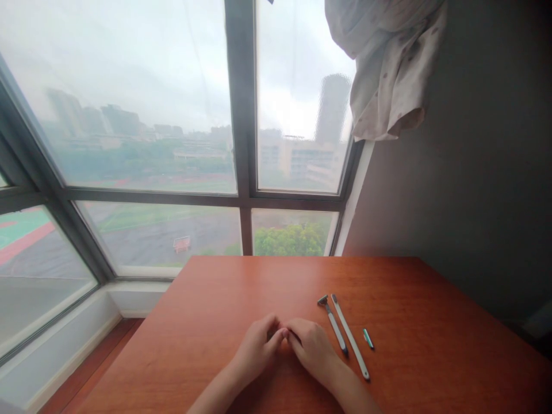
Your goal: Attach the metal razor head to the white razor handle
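My left hand (pixel 261 340) and my right hand (pixel 311 344) rest together at the front middle of the wooden table (pixel 241 293). Their fingers are curled in, and the fingertips meet; no object shows in either hand. Just right of my right hand lies a razor (pixel 337 330) with a grey handle, its head pointing away from me. Beside it, nearly parallel, is a long white toothbrush (pixel 351 337) with its head at the far end. A small green and white piece, which looks like a razor blade cartridge (pixel 368 338), lies farther right.
Large windows with dark frames (pixel 244 115) stand behind the table, with a sports ground and buildings outside. A pale spotted cloth (pixel 392 75) hangs at the upper right, before a grey wall (pixel 466 172). The table's left edge drops to a reddish floor (pixel 95 365).
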`<state>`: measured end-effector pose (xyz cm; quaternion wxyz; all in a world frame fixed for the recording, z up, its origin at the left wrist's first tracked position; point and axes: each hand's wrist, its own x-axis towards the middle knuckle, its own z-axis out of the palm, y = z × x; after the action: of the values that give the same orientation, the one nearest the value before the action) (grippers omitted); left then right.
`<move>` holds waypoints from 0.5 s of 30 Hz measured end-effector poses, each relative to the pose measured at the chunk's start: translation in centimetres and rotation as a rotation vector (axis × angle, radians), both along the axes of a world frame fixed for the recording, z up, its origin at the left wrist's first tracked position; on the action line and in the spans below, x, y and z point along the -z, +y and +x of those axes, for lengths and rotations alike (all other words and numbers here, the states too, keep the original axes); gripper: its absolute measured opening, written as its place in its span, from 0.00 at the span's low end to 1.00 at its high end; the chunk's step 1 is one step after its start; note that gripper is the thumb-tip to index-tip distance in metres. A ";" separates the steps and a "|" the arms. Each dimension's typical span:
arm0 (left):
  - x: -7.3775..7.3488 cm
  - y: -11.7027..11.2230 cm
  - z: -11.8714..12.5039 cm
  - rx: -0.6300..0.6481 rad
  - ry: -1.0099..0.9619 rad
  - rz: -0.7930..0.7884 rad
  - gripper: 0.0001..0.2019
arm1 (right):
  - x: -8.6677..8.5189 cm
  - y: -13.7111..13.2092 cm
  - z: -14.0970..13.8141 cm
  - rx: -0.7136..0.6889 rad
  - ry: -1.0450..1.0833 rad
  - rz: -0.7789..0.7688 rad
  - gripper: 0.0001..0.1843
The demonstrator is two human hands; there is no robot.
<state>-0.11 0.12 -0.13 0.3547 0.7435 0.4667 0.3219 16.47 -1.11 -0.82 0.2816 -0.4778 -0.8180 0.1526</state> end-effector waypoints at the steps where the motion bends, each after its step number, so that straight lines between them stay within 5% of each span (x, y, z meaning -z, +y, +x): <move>1: 0.0 0.0 0.0 0.000 -0.003 0.001 0.13 | 0.0 0.0 0.0 0.000 0.005 -0.003 0.15; 15: 0.0 0.0 0.0 0.008 -0.021 -0.008 0.11 | 0.1 -0.1 0.1 -0.015 0.021 -0.005 0.11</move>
<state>-0.09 0.08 -0.08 0.3639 0.7404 0.4612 0.3266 16.56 -1.18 -0.96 0.2881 -0.4707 -0.8181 0.1617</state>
